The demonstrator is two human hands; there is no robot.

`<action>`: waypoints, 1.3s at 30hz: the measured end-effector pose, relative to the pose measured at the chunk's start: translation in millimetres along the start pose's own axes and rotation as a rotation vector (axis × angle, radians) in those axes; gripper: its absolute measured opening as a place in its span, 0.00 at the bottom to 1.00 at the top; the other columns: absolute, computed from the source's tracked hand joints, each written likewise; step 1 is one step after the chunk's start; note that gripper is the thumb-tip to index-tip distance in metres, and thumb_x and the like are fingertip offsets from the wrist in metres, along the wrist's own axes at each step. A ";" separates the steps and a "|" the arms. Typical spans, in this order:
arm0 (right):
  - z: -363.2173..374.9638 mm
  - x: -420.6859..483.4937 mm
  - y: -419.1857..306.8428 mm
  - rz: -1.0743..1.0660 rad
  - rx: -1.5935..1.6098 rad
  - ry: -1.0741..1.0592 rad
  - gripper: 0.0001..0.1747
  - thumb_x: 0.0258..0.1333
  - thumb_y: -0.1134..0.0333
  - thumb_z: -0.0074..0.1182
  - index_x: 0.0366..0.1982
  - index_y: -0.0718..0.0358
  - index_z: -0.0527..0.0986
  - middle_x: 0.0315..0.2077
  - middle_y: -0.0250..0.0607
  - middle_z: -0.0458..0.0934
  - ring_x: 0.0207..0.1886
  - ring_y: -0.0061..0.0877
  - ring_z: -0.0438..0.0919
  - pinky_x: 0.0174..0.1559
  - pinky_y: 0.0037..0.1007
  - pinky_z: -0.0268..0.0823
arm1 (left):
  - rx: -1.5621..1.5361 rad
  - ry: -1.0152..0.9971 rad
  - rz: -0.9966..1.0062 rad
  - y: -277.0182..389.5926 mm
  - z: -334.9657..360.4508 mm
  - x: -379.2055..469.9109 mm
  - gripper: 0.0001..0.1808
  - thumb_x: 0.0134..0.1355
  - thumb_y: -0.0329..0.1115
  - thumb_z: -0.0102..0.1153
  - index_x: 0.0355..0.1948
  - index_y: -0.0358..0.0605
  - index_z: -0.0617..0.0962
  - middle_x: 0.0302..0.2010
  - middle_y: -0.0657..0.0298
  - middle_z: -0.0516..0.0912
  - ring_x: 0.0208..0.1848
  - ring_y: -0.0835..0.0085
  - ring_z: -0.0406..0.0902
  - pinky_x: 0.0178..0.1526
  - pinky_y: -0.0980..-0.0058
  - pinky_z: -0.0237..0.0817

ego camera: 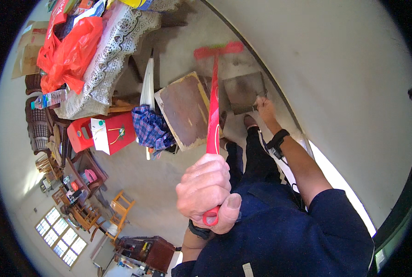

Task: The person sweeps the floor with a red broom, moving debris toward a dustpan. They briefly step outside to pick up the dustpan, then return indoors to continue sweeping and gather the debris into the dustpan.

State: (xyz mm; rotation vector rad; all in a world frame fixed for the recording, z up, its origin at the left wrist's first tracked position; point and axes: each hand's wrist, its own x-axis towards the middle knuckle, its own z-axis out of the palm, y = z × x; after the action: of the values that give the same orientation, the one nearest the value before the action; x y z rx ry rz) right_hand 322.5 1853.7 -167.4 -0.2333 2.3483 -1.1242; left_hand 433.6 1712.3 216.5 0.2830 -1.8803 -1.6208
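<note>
A red broom handle [213, 121] is gripped near its looped end by my left hand [207, 192], close to the camera. The broom's red head [218, 50], with some green bristles, is at the far end, near the foot of the wall. My right hand [266, 110] reaches down by my foot, its fingers closed at the near right corner of a dark, square dustpan [245, 90]. The dustpan is on the floor, to the right of the broom handle. The exact hold of the fingers on it is small in view.
A worn wooden board or box top [185, 109] lies left of the broom. Beside it are a plaid cloth [150, 126], a folded white umbrella [147, 85] and a red gift box [121, 133]. A lace-covered table [112, 59] bears red bags. The wall [330, 69] runs along the right.
</note>
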 end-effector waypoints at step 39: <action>-41.8 1.6 15.2 0.042 -0.228 -0.010 0.17 0.57 0.55 0.50 0.33 0.65 0.74 0.28 0.54 0.77 0.33 0.50 0.75 0.37 0.47 0.67 | -0.019 -0.105 0.000 -3.3 -7.7 -8.4 0.12 0.39 0.26 0.58 0.09 0.41 0.67 0.11 0.63 0.64 0.14 0.66 0.63 0.25 0.69 0.60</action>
State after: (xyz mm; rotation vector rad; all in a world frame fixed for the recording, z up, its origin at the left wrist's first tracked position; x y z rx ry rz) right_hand 300.2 1891.0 -158.0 -0.2687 2.4604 -0.8328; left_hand 443.9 1709.9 211.0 0.1929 -1.9414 -1.6819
